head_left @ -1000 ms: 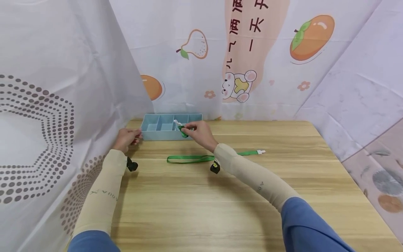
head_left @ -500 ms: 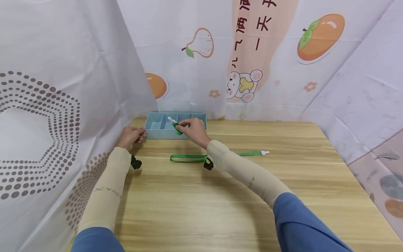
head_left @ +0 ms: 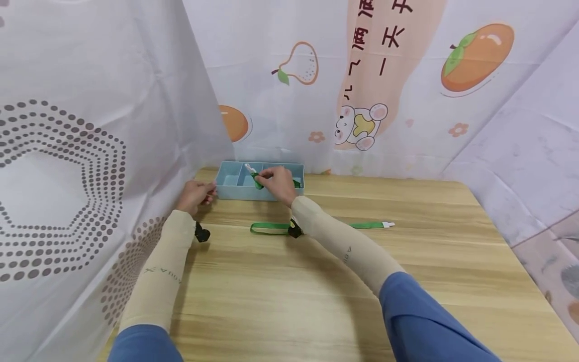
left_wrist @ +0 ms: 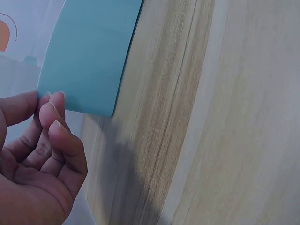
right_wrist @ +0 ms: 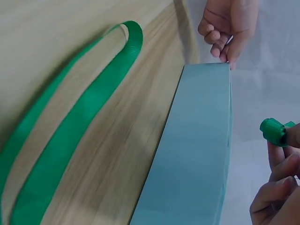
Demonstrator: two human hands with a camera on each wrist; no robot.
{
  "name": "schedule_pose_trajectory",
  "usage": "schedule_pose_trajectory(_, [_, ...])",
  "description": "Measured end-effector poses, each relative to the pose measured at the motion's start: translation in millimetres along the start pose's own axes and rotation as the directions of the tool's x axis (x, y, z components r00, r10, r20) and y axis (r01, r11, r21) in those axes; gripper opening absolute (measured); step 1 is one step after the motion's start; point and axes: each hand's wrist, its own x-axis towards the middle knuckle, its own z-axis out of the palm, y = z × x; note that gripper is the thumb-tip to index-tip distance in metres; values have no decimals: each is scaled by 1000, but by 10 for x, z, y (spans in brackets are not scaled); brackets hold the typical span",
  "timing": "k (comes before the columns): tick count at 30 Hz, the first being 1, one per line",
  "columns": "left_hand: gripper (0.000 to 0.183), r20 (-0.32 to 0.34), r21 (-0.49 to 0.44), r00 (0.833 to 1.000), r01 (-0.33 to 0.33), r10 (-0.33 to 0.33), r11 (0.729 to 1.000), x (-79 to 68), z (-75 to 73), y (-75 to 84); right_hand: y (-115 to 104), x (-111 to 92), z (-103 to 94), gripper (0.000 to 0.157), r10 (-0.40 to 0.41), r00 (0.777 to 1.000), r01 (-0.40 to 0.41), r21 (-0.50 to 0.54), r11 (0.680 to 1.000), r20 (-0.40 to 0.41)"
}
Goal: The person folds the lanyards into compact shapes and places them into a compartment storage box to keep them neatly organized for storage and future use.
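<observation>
My right hand (head_left: 281, 185) pinches a rolled-up green lanyard (head_left: 257, 181) with a white clip sticking up, over the second compartment from the left of a light blue divided box (head_left: 239, 192). In the right wrist view the roll (right_wrist: 274, 132) shows beyond the box's long wall (right_wrist: 192, 140). My left hand (head_left: 193, 195) grips the box's left end, thumb and fingertips at its top corner in the left wrist view. Some green strap (head_left: 296, 184) shows inside the rightmost part of the box, partly hidden by my right hand.
Another green lanyard (head_left: 269, 225) lies stretched across the wooden table (head_left: 271, 291), its middle hidden under my right forearm and its white clip (head_left: 388, 224) to the right. Printed cloth (head_left: 280, 115) hangs behind the box and along the left side.
My right hand has carried the rolled lanyard left, from the third compartment to over the second. Green strap in the box's right part has come into sight. My left hand stays at the box's end.
</observation>
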Motion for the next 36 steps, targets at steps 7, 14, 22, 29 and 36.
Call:
schedule_pose_trajectory(7, [39,-23,-10,1000,3,-4,1000,-4,54,9,86,198,137,16,43,999,-44,-18,999,-29])
schedule_pose_trajectory(14, [38,-27,-35,999,25,-26,999,-19,47,-38,137,271,212,15,113,990,-114,-8,993,-82])
schedule_pose_trajectory(22, [38,-36,-40,999,22,-24,999,-15,37,-24,145,384,308,15,115,988,-124,-90,988,-104])
schedule_pose_trajectory(29, [37,-39,-49,999,32,-34,998,-30,48,1,133,456,436,17,89,992,-111,-282,953,-89])
schedule_pose_trajectory(36, [35,-40,-58,998,36,-38,998,-13,35,-9,155,538,555,42,15,997,-49,-489,871,-74])
